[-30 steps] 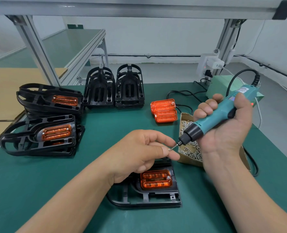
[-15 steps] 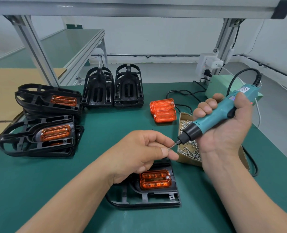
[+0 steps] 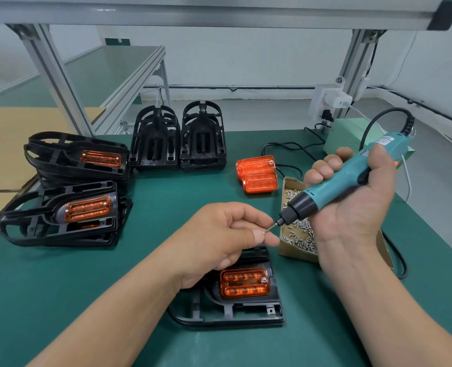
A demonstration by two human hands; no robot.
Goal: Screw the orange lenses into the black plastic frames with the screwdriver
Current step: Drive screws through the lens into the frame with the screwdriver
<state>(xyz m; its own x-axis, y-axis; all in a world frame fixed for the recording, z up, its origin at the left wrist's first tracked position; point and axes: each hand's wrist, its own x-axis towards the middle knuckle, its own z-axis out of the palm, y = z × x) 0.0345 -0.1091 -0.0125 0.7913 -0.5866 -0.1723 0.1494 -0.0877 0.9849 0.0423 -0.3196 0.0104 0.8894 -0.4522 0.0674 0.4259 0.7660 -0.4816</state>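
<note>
Bright, even light falls from overhead and leaves only soft, faint shadows on the green desk [image 3: 60, 287] under the left hand [image 3: 219, 234] and the right hand [image 3: 351, 207]. The orange lens [image 3: 244, 283] in the nearest frame glows and carries small pale glints. The teal screwdriver [image 3: 333, 185] has a dull sheen. The wide lens bows the aluminium beam [image 3: 219, 14] along the top and leans the uprights [image 3: 55, 80] outward. The centre is sharp, but the right forearm [image 3: 378, 313] is slightly smeared. The far wall [image 3: 246, 62] looks washed out.
</note>
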